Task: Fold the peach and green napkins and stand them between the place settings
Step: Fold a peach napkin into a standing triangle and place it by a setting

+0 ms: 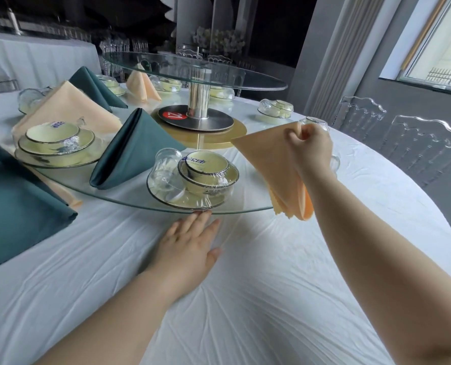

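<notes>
My right hand (310, 147) pinches the top corner of a folded peach napkin (274, 167), which hangs as a cone over the right edge of the lower glass turntable (129, 201). My left hand (190, 242) lies flat on the white tablecloth, fingertips touching the turntable's near rim. A wrapped place setting (195, 177) sits just left of the held napkin. A green napkin (132, 151) stands folded between that setting and another wrapped setting (54, 146). Behind them stand a peach napkin (69, 106), a green napkin (94, 86) and a farther peach napkin (141, 84).
A stack of green cloth (16, 206) lies at the left with peach cloth under it. An upper glass tier (192, 68) rises on a metal post (199, 96). More wrapped settings (275, 109) sit on the far side. Clear chairs (416, 151) stand at the right.
</notes>
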`<state>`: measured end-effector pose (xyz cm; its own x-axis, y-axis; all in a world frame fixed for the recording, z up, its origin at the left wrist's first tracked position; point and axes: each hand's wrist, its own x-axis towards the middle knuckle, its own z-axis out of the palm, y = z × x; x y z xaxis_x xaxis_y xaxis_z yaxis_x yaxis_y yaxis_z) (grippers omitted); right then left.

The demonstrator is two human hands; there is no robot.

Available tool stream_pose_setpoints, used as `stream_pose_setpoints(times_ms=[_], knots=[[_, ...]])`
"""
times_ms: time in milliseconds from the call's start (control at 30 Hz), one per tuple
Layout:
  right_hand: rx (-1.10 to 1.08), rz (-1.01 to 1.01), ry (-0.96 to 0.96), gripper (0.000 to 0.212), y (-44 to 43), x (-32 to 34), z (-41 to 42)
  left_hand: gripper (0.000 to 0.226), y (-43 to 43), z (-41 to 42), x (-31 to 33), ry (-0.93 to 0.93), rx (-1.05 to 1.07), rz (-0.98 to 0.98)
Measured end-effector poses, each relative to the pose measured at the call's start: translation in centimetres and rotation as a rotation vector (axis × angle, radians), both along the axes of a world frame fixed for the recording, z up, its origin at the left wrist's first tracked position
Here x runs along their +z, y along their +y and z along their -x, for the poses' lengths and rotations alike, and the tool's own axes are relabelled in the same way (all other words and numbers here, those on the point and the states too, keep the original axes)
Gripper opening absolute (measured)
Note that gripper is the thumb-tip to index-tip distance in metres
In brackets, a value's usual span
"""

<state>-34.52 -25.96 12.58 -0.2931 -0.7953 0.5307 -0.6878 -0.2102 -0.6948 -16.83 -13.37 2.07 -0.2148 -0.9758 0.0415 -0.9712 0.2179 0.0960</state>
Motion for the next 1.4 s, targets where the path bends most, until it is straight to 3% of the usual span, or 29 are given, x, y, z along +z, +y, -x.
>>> stream_pose_setpoints(times_ms=[33, 100, 267, 367, 500, 700, 867, 1000, 1267, 1400], knots=[[-0.003, -0.004, 0.001, 0.017, -1.0, -0.1, -0.4, 0.093, -0.1, -0.1, 0.0, -0.015, 0.001, -0.007], [-0.009, -0.030, -0.003, 0.029, -2.7, -0.2, -1.2, 0.070, -0.2, 0.0, -0.2, -0.044, 0.008, -0.021], [-0.014, -0.147, 0.019, 0.012, -4.9, -1.7, -2.8, 0.058, -0.5, 0.1, -0.3, -0.034, -0.014, -0.030], [0.025, -0.299, 0.086, 0.036, -5.0, -3.0, -3.0, 0.078, -0.5, -0.1, -0.6, -0.027, 0.003, -0.007], [0.029, -0.327, 0.153, 0.046, -3.6, -4.1, -2.0, 0.100, -0.6, 0.1, -0.1, 0.012, 0.005, 0.074], [0.023, -0.353, 0.161, 0.053, 0.2, -6.9, -0.4, 0.075, -0.5, 0.0, -0.3, -0.012, -0.017, 0.009], [-0.077, -0.374, 0.247, 0.055, 0.6, -8.4, -1.7, 0.083, -0.3, 0.0, -0.3, -0.009, -0.016, -0.009], [-0.118, -0.354, 0.222, 0.055, 0.0, -8.6, -3.1, 0.106, -0.4, -0.1, -0.4, 0.012, -0.010, 0.001], [-0.123, -0.339, 0.177, 0.046, 0.0, -9.2, -2.1, 0.099, -0.4, -0.1, -0.4, 0.017, -0.006, -0.030], [-0.101, -0.330, 0.196, 0.051, 0.3, -9.3, -1.9, 0.107, -0.4, 0.0, -0.4, 0.027, 0.004, -0.021]])
